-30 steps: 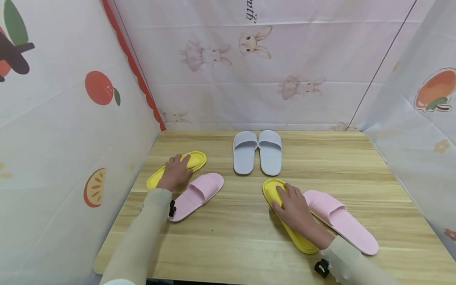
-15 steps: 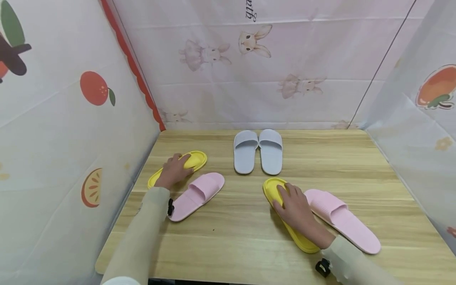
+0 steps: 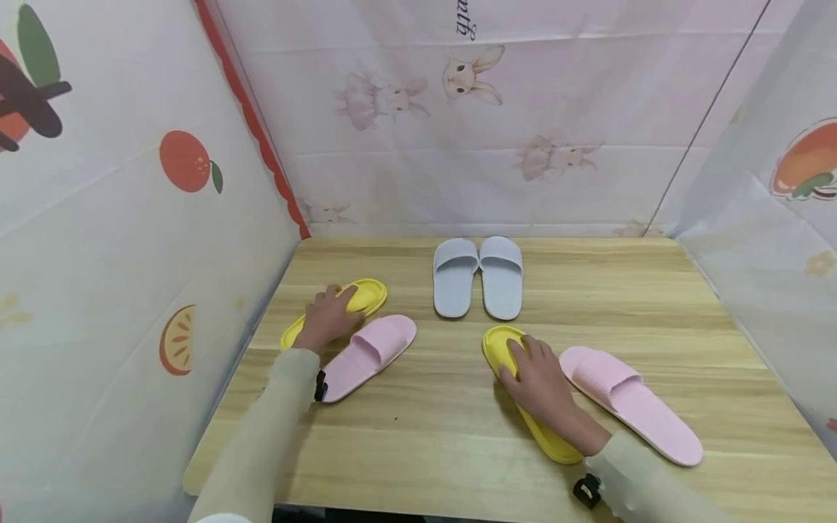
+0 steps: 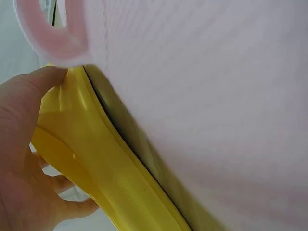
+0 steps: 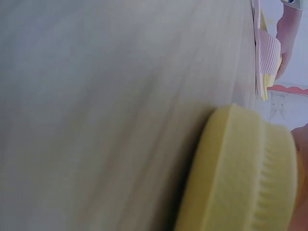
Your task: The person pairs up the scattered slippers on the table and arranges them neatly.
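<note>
In the head view, my left hand (image 3: 329,317) grips a yellow slipper (image 3: 370,292) at its strap, on the left of the table. Thumb and fingers lie on opposite sides of that strap in the left wrist view. Just right of it lies a pink slipper (image 3: 386,338) with a ribbed strap. My right hand (image 3: 543,388) holds the other yellow slipper (image 3: 498,347) across its strap, nearer the front. Its sole edge (image 5: 231,168) shows close up in the right wrist view. Another pink slipper (image 3: 654,414) lies to the right of that hand.
Two light grey slippers (image 3: 453,290) lie side by side at the back middle of the wooden table (image 3: 418,450). Printed cloth walls (image 3: 405,181) enclose the table at the back and on both sides.
The head view has shifted slightly. The left yellow slipper has edged rightward and the right one slightly leftward, away from its pink neighbour. Both hands keep their hold.
</note>
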Motion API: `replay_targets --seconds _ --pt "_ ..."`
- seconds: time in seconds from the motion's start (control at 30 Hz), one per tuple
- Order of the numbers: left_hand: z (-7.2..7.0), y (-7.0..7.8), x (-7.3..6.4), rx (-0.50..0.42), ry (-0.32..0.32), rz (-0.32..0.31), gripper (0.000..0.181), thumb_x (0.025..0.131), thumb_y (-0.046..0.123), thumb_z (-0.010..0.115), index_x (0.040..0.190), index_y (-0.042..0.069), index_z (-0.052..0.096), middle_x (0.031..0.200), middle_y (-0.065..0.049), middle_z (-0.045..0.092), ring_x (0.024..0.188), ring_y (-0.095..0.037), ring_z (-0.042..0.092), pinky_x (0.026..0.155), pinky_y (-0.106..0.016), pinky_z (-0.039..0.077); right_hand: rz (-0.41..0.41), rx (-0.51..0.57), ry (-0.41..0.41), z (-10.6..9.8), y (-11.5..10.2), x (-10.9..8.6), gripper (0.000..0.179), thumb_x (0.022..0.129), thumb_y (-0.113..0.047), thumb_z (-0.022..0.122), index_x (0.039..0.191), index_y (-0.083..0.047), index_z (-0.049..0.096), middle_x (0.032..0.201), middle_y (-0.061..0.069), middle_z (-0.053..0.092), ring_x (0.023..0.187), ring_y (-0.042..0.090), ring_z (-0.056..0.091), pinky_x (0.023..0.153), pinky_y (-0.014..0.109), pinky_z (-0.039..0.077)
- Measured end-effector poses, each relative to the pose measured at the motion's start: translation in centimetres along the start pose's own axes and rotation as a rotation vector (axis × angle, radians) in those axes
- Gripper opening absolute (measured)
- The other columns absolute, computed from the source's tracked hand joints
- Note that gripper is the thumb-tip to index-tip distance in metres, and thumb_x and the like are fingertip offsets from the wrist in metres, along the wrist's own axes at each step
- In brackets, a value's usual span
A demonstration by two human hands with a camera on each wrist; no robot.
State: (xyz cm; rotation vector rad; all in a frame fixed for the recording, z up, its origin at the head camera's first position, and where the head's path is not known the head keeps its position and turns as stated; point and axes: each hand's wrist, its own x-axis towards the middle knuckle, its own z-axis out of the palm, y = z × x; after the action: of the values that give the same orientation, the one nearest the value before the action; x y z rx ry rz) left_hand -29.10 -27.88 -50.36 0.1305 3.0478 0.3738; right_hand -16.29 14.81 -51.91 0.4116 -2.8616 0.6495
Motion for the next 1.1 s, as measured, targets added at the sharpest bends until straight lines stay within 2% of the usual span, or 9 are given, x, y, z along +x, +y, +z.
replay_targets --seconds 0.3,0.5,0.73,0.97,1.1 --pt "0.5 1.4 -1.2 0.010 -0.007 -0.035 0.084 0.090 0.067 0.059 0.157 0.024 0.033 0.156 -0.022 0.031 0.137 -0.050 0.034 0.102 -0.075 0.030 -0.004 0.029 -0.045 1.0 -1.7 0.6 0.055 0.098 -0.035 0.060 0.142 -0.001 0.053 0.143 0.028 0.046 0.130 0.046 0.043 0.105 0.062 0.037" --pt "0.6 2.3 -2.2 0.015 -0.001 -0.028 0.083 0.090 0.067 0.059 0.157 0.024 0.033 0.156 -0.021 0.032 0.138 -0.050 0.035 0.103 -0.075 0.029 -0.011 0.029 -0.053 1.5 -2.8 1.3 0.055 0.098 -0.035 0.060 0.142 -0.002 0.053 0.141 0.026 0.047 0.127 0.045 0.044 0.105 0.060 0.038" --pt "1.1 2.5 -3.2 0.013 0.005 -0.013 0.083 0.090 0.068 0.057 0.157 0.025 0.033 0.158 -0.022 0.031 0.140 -0.050 0.033 0.103 -0.075 0.029 -0.036 0.040 -0.046 1.8 -4.1 2.0 0.053 0.098 -0.035 0.058 0.140 -0.002 0.054 0.139 0.025 0.048 0.124 0.044 0.045 0.104 0.059 0.039" --pt "0.8 3.5 -4.7 0.026 0.000 -0.014 0.082 0.091 0.066 0.058 0.158 0.024 0.033 0.157 -0.021 0.032 0.140 -0.050 0.035 0.102 -0.074 0.032 -0.029 0.051 -0.098 2.1 -5.4 2.4 0.055 0.100 -0.037 0.057 0.143 -0.003 0.052 0.143 0.024 0.046 0.128 0.042 0.042 0.106 0.058 0.037" --pt "0.7 4.0 -5.8 0.031 -0.014 -0.021 0.082 0.092 0.065 0.058 0.158 0.023 0.032 0.159 -0.022 0.031 0.141 -0.049 0.034 0.102 -0.074 0.033 -0.046 0.053 -0.099 2.1 -6.2 2.6 0.054 0.100 -0.036 0.058 0.142 -0.003 0.052 0.141 0.024 0.046 0.127 0.042 0.042 0.106 0.059 0.037"
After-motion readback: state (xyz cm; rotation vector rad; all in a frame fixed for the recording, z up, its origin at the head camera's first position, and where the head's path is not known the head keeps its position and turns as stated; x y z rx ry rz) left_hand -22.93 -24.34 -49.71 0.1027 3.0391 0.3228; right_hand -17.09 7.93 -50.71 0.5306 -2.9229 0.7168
